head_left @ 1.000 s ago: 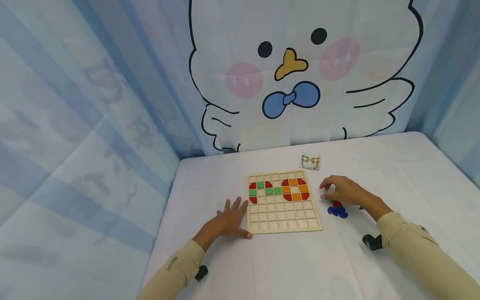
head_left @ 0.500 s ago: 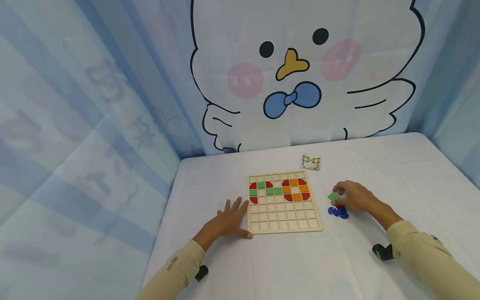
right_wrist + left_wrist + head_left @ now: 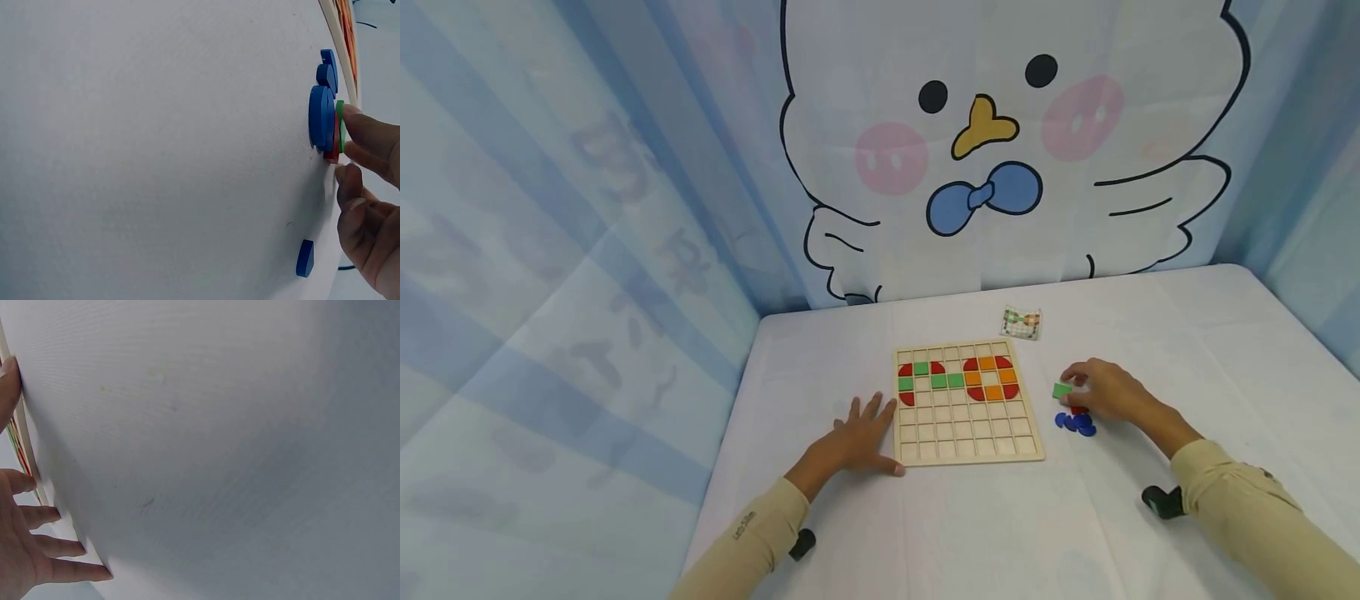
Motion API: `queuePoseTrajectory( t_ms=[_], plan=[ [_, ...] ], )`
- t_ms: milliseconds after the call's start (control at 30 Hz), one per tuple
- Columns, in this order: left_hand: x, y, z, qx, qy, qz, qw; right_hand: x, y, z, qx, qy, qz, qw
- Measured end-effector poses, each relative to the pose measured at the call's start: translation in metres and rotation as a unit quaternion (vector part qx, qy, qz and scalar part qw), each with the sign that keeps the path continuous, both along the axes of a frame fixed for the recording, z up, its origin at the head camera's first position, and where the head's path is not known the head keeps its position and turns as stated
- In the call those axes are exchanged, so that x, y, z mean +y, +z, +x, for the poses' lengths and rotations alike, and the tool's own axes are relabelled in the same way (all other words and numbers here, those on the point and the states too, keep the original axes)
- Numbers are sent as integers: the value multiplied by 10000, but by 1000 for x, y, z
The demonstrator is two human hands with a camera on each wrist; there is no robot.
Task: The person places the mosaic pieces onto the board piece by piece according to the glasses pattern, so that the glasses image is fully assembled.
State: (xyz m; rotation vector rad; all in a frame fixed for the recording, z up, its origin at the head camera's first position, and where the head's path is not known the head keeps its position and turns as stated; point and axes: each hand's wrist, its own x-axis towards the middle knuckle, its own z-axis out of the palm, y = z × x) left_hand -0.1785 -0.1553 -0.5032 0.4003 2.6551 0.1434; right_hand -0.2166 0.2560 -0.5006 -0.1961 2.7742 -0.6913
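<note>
A square wooden grid board (image 3: 955, 451) lies on the table, with red quarter-round tiles and green and orange square tiles set in its upper cells. My left hand (image 3: 854, 443) rests spread at the board's left edge, thumb near the lower corner; its straight fingers show in the left wrist view. Right of the board, my right hand (image 3: 1108, 390) pinches a green square tile (image 3: 1061, 390) between thumb and fingers. Just below that hand sits a red tile (image 3: 1078, 410) beside a small cluster of blue rounded tiles (image 3: 1076, 423). The right wrist view shows the green tile (image 3: 341, 134) at the fingertips.
Behind the board lies a small pattern card (image 3: 1021, 322) in a clear-looking wrapper. One separate blue tile (image 3: 305, 258) lies nearer the wrist in the right wrist view. A white cloth covers the table (image 3: 985, 533), and printed curtains stand behind and beside it.
My right hand has drawn back slightly to the right, and a green tile has come into view in its fingers, now turned a little. The left hand stays put.
</note>
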Motion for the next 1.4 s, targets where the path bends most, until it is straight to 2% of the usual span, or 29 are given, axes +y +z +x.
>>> queuePoseTrajectory(
  t_ms=[300, 500, 600, 700, 867, 1067, 1200, 1300, 1400],
  plan=[
    [0, -2, -1, -10, -2, -31, 10000, 0, -5, -2, 220, 289, -3, 9993],
    [0, -2, 0, 3, 3, 42, 10000, -1, 1, -4, 197, 697, -56, 9974],
    [0, -1, 0, 6, 20, 81, 10000, -5, 8, -5, 71, 790, -211, 9966],
    [0, 0, 1, -5, 19, 82, 10000, -12, 10, -6, 19, 829, -582, 9949],
    [0, 0, 1, -23, 19, 63, 10000, -31, 9, -7, 182, 1131, -1185, 9863],
    [0, 2, 0, -20, 4, 51, 10000, -66, 8, -13, 292, 1674, -1777, 9693],
    [0, 2, 0, -26, 23, 59, 10000, -92, 6, -20, 392, 1893, -1830, 9639],
    [0, 3, 1, -22, 13, 32, 10000, -110, 3, -25, 253, 2064, -1925, 9590],
    [1, 6, 1, -11, 1, 10, 10000, -125, 2, -28, 135, 2370, -2064, 9492]
  ],
)
